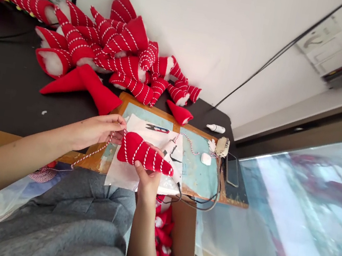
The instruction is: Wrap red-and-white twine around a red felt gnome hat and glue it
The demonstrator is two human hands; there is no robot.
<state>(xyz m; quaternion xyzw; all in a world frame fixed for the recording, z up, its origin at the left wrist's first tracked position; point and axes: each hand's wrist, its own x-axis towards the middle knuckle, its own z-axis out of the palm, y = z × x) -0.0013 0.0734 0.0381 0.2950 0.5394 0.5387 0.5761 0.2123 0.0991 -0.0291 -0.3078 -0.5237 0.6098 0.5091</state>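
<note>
My right hand (149, 177) grips a red stuffed cone (144, 154) wound with red-and-white twine, held just above a white paper sheet (123, 174) on a wooden board (202, 177). My left hand (99, 131) pinches the red-and-white twine (92, 154) at the cone's wide end. The twine trails down to the left toward a spool (42, 173) near my lap.
A heap of finished red striped cones (105, 50) lies on the black table against the wall. Thread snips (156, 128), a glue gun (170, 148) with cord, a small white bottle (215, 128) and a phone (233, 170) sit around the board. A cardboard box (167, 242) holds more cones.
</note>
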